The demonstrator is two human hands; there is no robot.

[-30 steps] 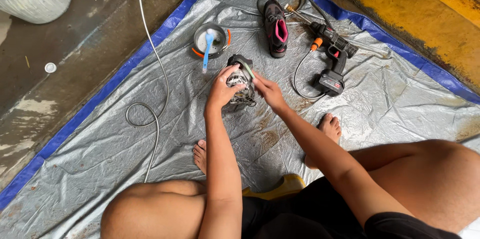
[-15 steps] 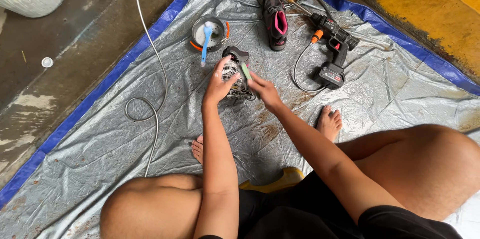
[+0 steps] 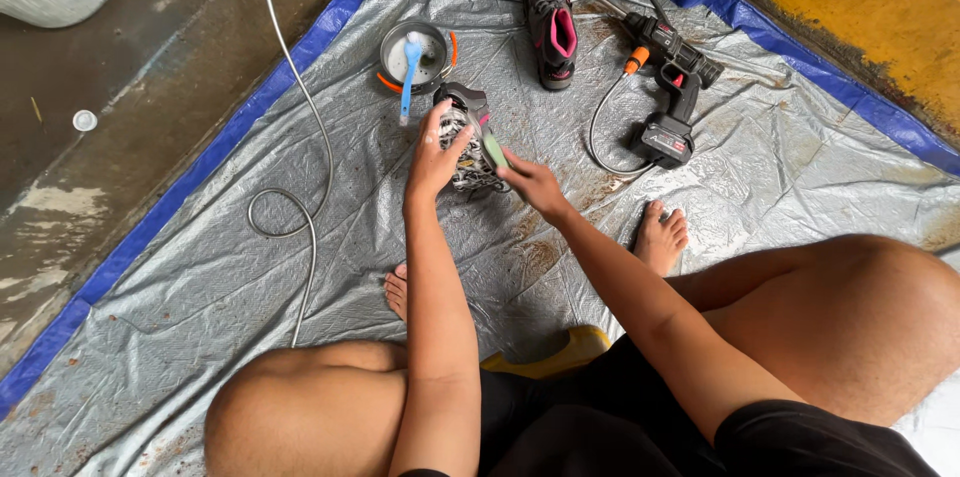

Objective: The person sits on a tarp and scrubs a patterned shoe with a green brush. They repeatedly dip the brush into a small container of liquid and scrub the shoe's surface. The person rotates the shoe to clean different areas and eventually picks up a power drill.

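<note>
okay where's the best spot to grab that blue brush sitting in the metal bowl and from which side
Grip the blue brush by its handle, the lower end that sticks out over the metal bowl's rim toward the person. Come from above on the near side: the head rests inside the bowl, while the handle slopes free, clear of the left hand.

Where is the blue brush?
In the head view, the blue brush rests across the round bowl on the tarp, just above the left hand and left of the black and pink shoe.
</note>
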